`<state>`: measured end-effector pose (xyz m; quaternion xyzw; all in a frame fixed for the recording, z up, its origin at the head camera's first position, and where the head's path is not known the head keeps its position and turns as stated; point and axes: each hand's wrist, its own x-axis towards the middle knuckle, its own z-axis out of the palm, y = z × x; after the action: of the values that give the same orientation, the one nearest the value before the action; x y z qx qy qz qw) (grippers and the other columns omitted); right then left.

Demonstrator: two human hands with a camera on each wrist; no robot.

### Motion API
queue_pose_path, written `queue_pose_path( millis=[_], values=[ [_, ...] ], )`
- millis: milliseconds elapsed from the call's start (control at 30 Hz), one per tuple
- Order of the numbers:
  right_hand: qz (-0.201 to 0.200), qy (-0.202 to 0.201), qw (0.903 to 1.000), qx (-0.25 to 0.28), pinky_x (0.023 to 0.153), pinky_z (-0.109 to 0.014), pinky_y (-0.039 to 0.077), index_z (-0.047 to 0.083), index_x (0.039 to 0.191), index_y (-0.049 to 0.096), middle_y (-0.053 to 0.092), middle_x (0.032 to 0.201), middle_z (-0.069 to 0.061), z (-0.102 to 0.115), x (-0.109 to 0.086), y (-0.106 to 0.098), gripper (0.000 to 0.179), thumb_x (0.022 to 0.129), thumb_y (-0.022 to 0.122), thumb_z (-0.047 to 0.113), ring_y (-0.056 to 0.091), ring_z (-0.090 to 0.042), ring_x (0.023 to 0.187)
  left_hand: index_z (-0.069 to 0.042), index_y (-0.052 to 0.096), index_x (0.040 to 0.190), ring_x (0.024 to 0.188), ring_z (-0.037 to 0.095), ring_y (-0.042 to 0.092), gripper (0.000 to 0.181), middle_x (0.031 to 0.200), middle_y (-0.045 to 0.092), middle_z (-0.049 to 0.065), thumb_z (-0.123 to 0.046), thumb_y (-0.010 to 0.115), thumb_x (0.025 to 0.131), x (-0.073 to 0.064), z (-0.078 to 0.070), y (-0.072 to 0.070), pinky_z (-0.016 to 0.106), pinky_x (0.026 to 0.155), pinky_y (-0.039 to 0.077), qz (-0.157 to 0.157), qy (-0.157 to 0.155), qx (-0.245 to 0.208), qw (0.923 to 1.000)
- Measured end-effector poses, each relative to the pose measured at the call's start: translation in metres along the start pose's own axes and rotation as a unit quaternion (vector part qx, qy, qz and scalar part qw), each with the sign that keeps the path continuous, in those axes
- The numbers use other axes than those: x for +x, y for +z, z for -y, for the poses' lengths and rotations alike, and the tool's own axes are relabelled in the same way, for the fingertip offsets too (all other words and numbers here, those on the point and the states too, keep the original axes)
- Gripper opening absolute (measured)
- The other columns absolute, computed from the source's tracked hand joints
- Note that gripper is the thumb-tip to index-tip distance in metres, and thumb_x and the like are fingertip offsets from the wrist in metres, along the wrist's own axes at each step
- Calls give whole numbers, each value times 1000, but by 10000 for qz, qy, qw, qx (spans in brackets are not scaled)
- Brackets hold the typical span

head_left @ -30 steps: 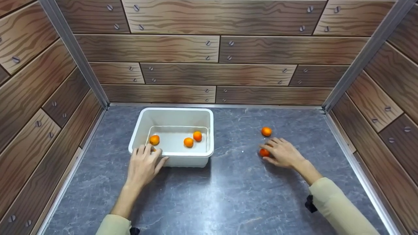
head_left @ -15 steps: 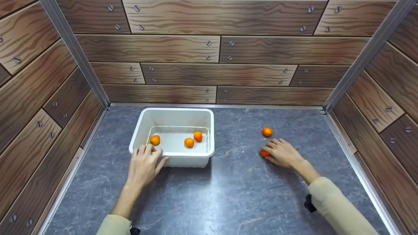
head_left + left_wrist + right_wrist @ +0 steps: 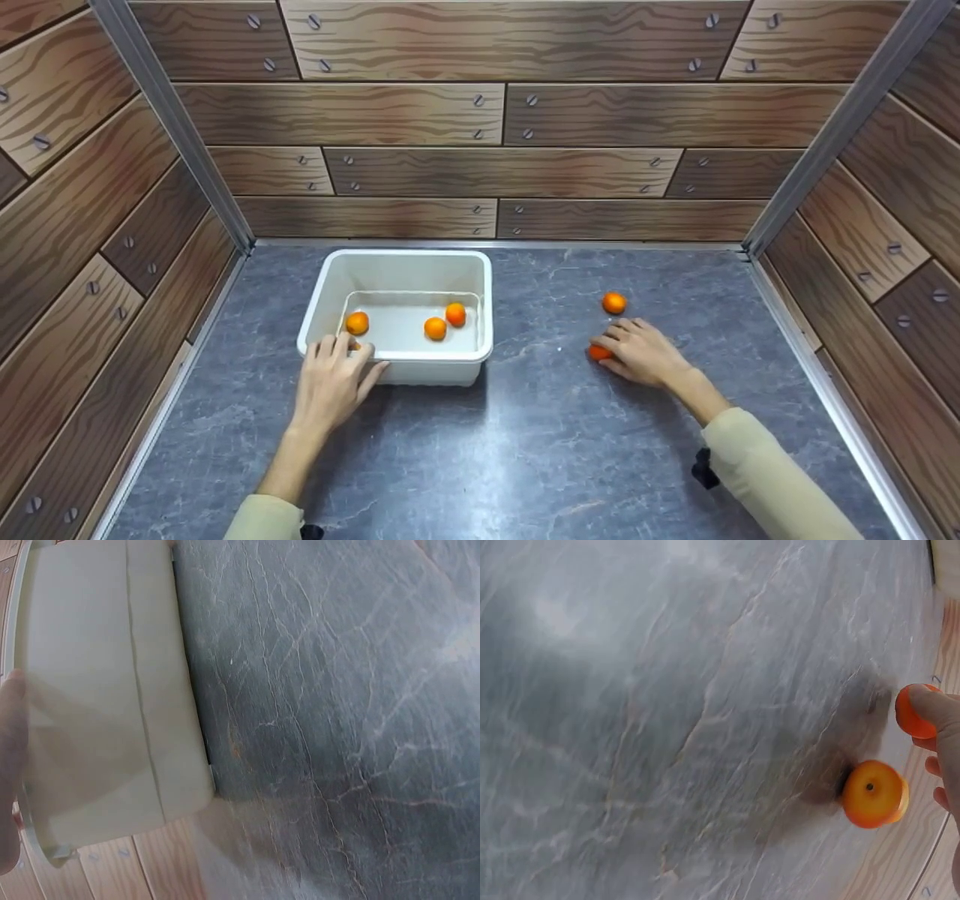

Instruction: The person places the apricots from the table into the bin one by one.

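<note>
My right hand point(image 3: 645, 354) pinches a small mandarin point(image 3: 599, 352) between thumb and fingers at the right of the table. In the right wrist view this mandarin point(image 3: 910, 714) shows beside the thumb, close over the surface. Just behind the hand lies another mandarin point(image 3: 614, 303), with its dark stem spot facing the right wrist camera. A white plastic bin point(image 3: 420, 370) stands at the left, and my left hand point(image 3: 328, 382) grips its near rim, fingers over the edge and thumb outside. Inside the bin lie several mandarins point(image 3: 435, 328), one mostly hidden by the left fingers.
The grey marbled tabletop point(image 3: 480, 457) is closed in by wood-patterned walls point(image 3: 480, 112) at the back and both sides. Metal strips point(image 3: 495, 243) run along the wall bases.
My right hand has closed its fingers and thumb round the near mandarin and brought it slightly left. The left hand stays on the bin's rim, and the bin has not moved.
</note>
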<state>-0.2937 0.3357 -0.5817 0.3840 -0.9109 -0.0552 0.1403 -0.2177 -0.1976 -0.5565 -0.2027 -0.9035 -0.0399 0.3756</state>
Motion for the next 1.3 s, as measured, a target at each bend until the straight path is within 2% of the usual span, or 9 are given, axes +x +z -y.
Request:
queue_pose_path(
  millis=[333, 633, 1000, 1300],
  values=[
    [-694, -24, 9975, 144, 95, -51, 57, 15, 123, 74, 76, 108, -8, 8, 17, -12, 40, 89, 84, 34, 70, -32, 107, -13, 63, 93, 84, 33, 53, 39, 93, 61, 14, -52, 67, 95, 0, 1, 1, 46, 77, 41, -79, 7, -39, 10000],
    [-982, 151, 9945, 323, 97, -50, 57, 15, 128, 73, 77, 109, -7, 20, 34, -23, 46, 87, 86, 32, 71, -31, 107, -13, 64, 94, 86, 33, 54, 37, 96, 63, 14, -50, 68, 96, -1, 0, 0, 47, 79, 42, -6, -2, -54, 10000],
    [-1936, 128, 9796, 515, 91, -50, 59, 16, 125, 75, 79, 110, -6, 34, 61, -37, 46, 84, 87, 30, 72, -30, 103, -13, 64, 95, 87, 33, 54, 37, 96, 63, 14, -50, 67, 96, 1, -1, -1, 47, 79, 41, 45, -14, -36, 10000],
    [-2294, 18, 9708, 702, 97, -47, 58, 15, 127, 75, 79, 112, -7, 56, 90, -58, 42, 90, 82, 33, 72, -30, 108, -13, 63, 95, 87, 34, 55, 37, 96, 63, 15, -50, 68, 96, 0, -1, 0, 47, 79, 41, -1, -34, -57, 10000]
  ],
)
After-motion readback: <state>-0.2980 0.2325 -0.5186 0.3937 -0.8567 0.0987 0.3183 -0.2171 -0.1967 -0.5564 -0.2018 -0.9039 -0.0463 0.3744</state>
